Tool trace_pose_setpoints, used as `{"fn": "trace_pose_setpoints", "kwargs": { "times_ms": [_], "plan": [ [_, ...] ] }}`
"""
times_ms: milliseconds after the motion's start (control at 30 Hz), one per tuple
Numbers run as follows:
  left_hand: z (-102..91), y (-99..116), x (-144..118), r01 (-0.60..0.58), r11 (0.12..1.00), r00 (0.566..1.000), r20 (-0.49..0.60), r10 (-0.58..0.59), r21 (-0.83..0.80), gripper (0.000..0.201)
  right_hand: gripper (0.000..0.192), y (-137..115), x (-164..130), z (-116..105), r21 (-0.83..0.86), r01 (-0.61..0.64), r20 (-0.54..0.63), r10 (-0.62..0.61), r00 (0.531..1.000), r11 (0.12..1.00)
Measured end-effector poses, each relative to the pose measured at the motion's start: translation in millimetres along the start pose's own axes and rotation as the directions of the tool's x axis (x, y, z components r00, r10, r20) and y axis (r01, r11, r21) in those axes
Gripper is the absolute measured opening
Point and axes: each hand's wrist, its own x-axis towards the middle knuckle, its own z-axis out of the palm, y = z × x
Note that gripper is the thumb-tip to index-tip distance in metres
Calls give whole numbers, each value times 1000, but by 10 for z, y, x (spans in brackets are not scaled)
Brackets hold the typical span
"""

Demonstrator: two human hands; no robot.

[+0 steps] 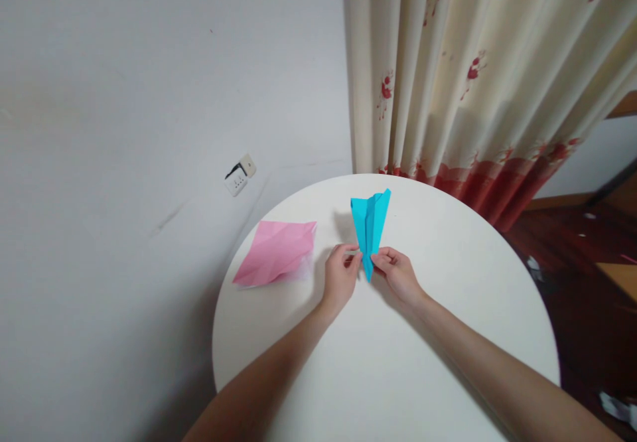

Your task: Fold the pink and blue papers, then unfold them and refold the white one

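A plain pale wall [149, 83] bounded the room on the left, fitted with a white socket [235, 181]. A cream curtain [448, 97] with red flower motifs and a red lower band hung on the far right side, above a dark reddish floor [582, 296]. A round white desk [398, 375] stood against the wall.

A folded blue paper [371, 223] was found at the desk's middle, towards its far side. Its wide, creased end pointed away from the person; its narrow tip pointed towards the person. The left hand [342, 269] pinched the narrow part from the left between thumb and fingers; the right hand [397, 273] pinched it likewise from the right.

A creased pink sheet [279, 249] lay flat on the left of the desk, apart from the left hand, with a pale, translucent material [302, 269] showing along its lower right edge.
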Motion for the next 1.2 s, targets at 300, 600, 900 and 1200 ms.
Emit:
{"fn": "trace_pose_setpoints", "kwargs": {
  "times_ms": [300,600,900,1200],
  "plan": [
    [-4,144,-51,-126,980,967,241,87,154,22,33,-42,3,24,-31,60,64,-58,996,998],
    [-11,-78,33,84,996,994,65,-83,-23,33,33,-21,51,-46,-210,114,-23,-121,992,971],
    [-12,-140,104,258,901,949,-81,-304,-350,29,34,36,60,-72,-180,51,-87,-68,994,982],
    [-6,-127,90,344,782,913,-9,-407,-519,31,30,32,39,-37,-219,111,-76,-130,989,969]
  ]
}}
